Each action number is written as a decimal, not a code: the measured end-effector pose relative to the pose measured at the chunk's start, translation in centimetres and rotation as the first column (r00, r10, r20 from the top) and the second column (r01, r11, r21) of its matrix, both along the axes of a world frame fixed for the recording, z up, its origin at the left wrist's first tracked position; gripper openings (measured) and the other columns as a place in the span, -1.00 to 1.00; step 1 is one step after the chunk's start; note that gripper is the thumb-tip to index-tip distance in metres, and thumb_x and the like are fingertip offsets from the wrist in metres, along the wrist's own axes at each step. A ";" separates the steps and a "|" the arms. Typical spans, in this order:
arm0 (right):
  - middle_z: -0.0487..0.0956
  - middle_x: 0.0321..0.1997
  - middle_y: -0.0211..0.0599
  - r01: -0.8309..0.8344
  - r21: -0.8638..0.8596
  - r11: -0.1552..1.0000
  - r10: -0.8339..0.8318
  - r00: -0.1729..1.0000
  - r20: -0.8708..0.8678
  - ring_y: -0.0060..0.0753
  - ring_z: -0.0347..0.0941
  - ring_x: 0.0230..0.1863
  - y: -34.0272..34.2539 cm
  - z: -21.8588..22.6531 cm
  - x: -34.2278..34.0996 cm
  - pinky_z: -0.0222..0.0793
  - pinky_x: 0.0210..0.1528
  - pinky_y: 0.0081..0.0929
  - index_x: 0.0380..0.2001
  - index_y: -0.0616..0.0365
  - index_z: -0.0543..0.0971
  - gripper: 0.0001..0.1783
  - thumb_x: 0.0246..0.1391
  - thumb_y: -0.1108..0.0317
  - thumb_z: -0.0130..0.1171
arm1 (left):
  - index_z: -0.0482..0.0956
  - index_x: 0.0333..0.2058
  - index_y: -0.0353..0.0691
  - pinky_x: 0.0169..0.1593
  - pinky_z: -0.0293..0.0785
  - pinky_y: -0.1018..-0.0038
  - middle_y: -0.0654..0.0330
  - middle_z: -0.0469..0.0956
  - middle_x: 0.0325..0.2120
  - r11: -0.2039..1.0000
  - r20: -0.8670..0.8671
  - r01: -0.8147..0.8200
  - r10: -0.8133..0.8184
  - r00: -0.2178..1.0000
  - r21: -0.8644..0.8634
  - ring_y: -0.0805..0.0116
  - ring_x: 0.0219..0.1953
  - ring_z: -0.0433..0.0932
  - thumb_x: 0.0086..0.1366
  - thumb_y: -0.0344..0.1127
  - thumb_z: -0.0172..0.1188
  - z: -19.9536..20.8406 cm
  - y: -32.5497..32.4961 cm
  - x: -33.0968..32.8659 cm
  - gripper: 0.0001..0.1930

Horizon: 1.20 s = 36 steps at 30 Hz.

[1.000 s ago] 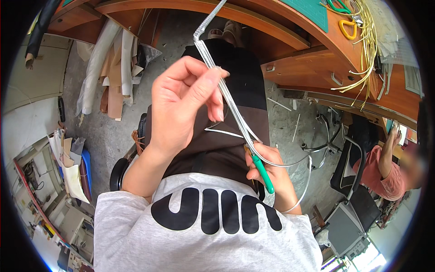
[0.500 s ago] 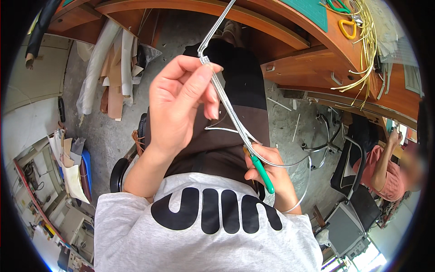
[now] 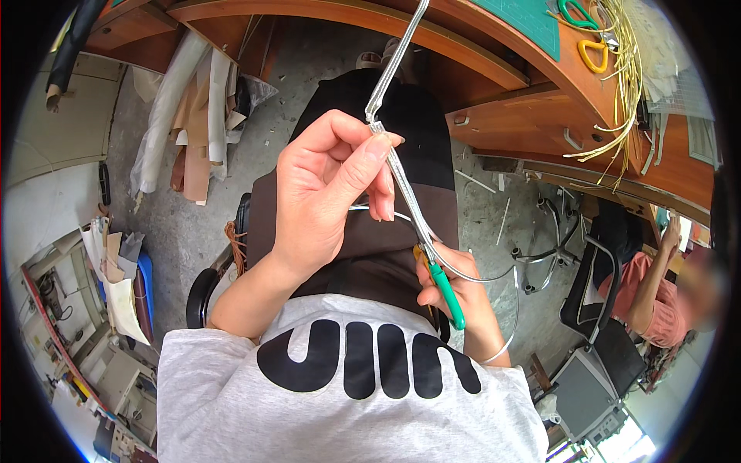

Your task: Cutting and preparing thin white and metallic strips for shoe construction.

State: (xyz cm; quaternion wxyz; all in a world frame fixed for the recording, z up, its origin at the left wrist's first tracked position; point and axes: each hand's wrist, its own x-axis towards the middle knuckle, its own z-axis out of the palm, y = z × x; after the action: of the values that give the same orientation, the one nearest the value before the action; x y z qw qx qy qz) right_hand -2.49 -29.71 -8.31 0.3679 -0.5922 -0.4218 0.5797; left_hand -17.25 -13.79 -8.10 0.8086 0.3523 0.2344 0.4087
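Observation:
Thumb and fingertips of my left hand (image 3: 332,181) pinch a bundle of thin silver cords (image 3: 397,58) just below a bend or woven joint. From there the cords rise toward the desk edge, and their other ends drop toward my right hand (image 3: 463,285). That hand is closed round a hand tool with a green handle (image 3: 446,297) and a bit of orange-yellow near its top; whether it is snips or pliers is hidden. Loose silver strands loop past the right fingers and forearm. Both hands are over my lap, which a brown cloth (image 3: 309,270) covers.
The wooden desk (image 3: 532,92) curves across the front, bearing a green cutting mat (image 3: 525,27), scissors with green and yellow handles (image 3: 593,54) and hanging gold cords (image 3: 629,100). Wrapped rolls (image 3: 174,108) stand left. At right, a person (image 3: 656,301) sits by a black chair (image 3: 598,285).
My left hand has moved right and slightly down, carrying the pinched silver cords with it. The right hand and green-handled tool have barely shifted.

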 end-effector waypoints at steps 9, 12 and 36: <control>0.15 -0.61 -0.33 -0.009 0.056 0.998 0.006 0.998 0.064 -0.42 0.00 -0.56 0.1 -0.1 0.1 0.05 -0.53 -0.46 -0.51 0.25 0.27 -0.45 -0.30 0.19 0.45 | 0.44 -0.30 -0.37 -0.60 0.35 0.67 0.19 0.47 -0.62 0.999 -0.005 -0.014 0.014 1.000 -0.039 0.52 -0.66 0.45 0.31 -0.38 0.03 -0.1 0.2 0.0 -0.86; 0.17 -0.60 -0.33 -0.004 0.081 0.997 -0.001 0.998 0.062 -0.41 0.03 -0.57 0.0 -0.4 0.1 0.07 -0.53 -0.46 -0.51 0.26 0.29 -0.46 -0.30 0.18 0.45 | 0.43 -0.32 -0.37 -0.61 0.35 0.68 0.20 0.47 -0.64 0.999 -0.011 -0.017 0.017 1.000 -0.027 0.52 -0.68 0.44 0.32 -0.39 0.02 -0.1 0.2 0.1 -0.87; 0.25 -0.61 -0.41 0.071 0.015 0.997 -0.068 0.990 -0.120 -0.52 0.11 -0.57 -0.1 -0.8 -0.5 0.07 -0.53 -0.55 -0.52 0.24 0.33 -0.48 -0.24 0.09 0.41 | 0.45 -0.22 -0.34 -0.20 0.43 0.55 0.14 0.52 -0.41 0.997 0.048 0.063 -0.062 0.997 -0.034 0.44 -0.36 0.50 0.32 -0.34 0.03 -1.6 -1.2 1.2 -0.82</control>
State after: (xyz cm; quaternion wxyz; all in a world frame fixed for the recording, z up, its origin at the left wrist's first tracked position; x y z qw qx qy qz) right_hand -2.97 -29.81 -9.09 0.4182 -0.5672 -0.3837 0.5968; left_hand -16.10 -14.99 -9.67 0.8323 0.3355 0.2115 0.3873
